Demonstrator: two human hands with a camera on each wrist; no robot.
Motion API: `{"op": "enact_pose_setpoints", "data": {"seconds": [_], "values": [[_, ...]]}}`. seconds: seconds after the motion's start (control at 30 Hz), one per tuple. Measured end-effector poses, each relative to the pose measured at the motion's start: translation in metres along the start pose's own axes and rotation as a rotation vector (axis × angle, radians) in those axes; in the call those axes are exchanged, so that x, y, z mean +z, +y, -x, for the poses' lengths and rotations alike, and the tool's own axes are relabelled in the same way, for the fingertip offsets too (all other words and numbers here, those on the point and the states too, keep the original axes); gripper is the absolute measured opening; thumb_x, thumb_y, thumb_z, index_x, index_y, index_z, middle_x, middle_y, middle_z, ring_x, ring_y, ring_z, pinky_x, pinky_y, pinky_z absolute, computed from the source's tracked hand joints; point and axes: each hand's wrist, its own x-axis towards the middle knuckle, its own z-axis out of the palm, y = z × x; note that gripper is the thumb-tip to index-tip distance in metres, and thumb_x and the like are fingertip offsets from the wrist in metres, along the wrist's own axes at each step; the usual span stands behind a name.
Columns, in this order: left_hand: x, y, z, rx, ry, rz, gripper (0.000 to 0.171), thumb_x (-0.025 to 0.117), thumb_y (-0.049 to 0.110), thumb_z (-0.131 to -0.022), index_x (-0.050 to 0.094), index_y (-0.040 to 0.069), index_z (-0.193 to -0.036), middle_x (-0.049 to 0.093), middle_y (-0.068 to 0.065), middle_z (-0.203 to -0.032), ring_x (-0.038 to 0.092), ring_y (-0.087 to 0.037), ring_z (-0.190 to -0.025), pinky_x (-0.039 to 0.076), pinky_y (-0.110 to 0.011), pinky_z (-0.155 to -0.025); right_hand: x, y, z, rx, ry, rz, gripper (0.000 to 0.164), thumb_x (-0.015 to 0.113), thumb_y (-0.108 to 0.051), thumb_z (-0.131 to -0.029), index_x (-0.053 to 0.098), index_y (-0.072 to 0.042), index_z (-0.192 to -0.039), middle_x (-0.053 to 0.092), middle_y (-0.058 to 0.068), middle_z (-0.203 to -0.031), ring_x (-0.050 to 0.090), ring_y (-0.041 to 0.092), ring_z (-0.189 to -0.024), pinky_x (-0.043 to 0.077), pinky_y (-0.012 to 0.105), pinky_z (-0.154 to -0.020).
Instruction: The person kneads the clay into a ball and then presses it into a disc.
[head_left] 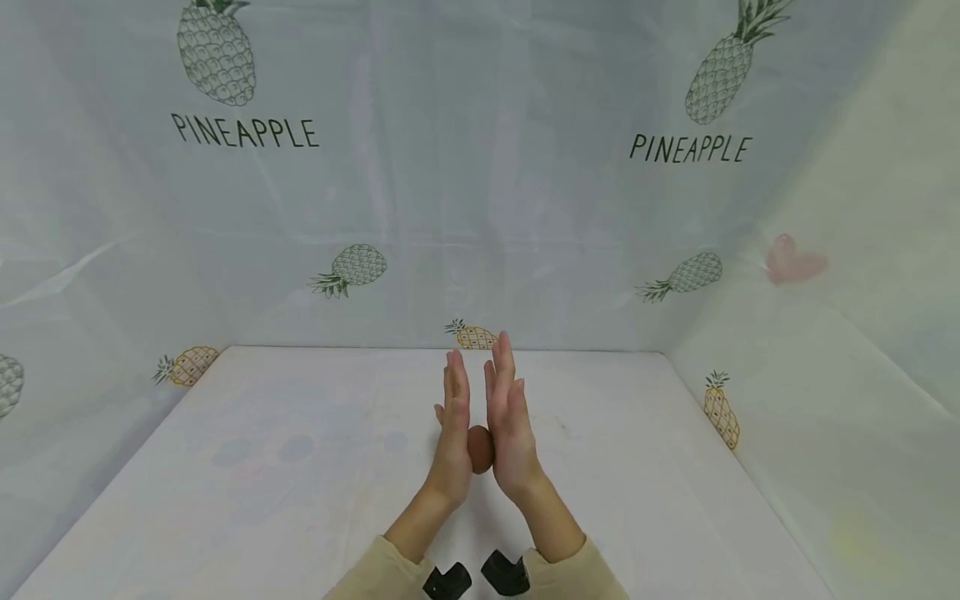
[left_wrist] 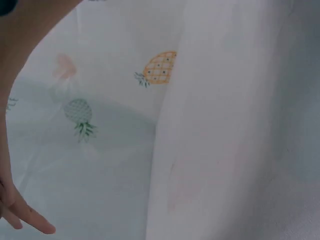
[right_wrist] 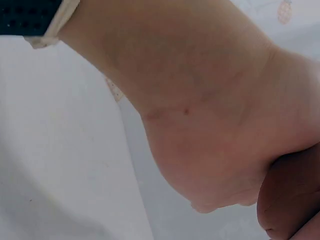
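A smooth, reddish-brown egg-shaped lump (head_left: 480,450) is pressed between the heels of two facing palms. On its left side lies my left hand (head_left: 453,437), fingers straight and pointing up and away. My right hand (head_left: 512,437) presses from the other side, its fingers also straight. A gap shows between the two sets of fingertips. Close up in the right wrist view, the brown lump (right_wrist: 287,195) shows a crease and touches the right palm (right_wrist: 215,145). Only part of the left hand (left_wrist: 20,207) appears at the edge of the left wrist view, and the lump is out of sight there.
Both hands are above a white tabletop (head_left: 300,483). Pale cloth printed with pineapples (head_left: 442,192) hangs behind the table and along both sides. Black wrist mounts (head_left: 506,573) sit by the beige sleeves (head_left: 573,575).
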Motion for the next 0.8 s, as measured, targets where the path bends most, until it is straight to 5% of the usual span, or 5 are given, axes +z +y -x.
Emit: {"op": "enact_pose_setpoints", "data": {"seconds": [0.33,0.57,0.8], "values": [[0.006,0.015,0.008,0.026,-0.096,0.15,0.073,-0.007,0.073,-0.102,-0.013,0.041,-0.168,-0.022,0.019,-0.173,-0.028,-0.017,-0.16,-0.025,-0.07,-0.117,-0.007,0.004,-0.002,0.058,-0.035,0.003,0.071,-0.007,-0.071,-0.103,-0.016,-0.043,-0.167,-0.022,-0.025,-0.171,-0.017,0.025,-0.163,-0.022,0.063,-0.122],[0.001,0.018,0.005,0.044,-0.066,0.123,0.074,-0.005,0.074,-0.103,-0.015,0.039,-0.167,-0.024,0.017,-0.174,-0.028,-0.014,-0.159,-0.027,-0.067,-0.118,-0.003,0.011,-0.002,0.117,-0.081,-0.041,0.069,-0.009,-0.073,-0.101,-0.017,-0.048,-0.165,-0.026,-0.029,-0.169,-0.023,0.025,-0.161,-0.025,0.062,-0.122],[-0.01,0.017,-0.001,0.022,-0.002,0.131,0.078,0.0,0.079,-0.101,-0.014,0.042,-0.167,-0.023,0.017,-0.174,-0.028,-0.014,-0.159,-0.024,-0.07,-0.118,0.005,0.015,0.0,0.072,-0.11,-0.029,0.074,-0.009,-0.068,-0.105,-0.021,-0.031,-0.167,-0.029,-0.019,-0.171,-0.02,0.022,-0.162,-0.02,0.054,-0.127]]}}
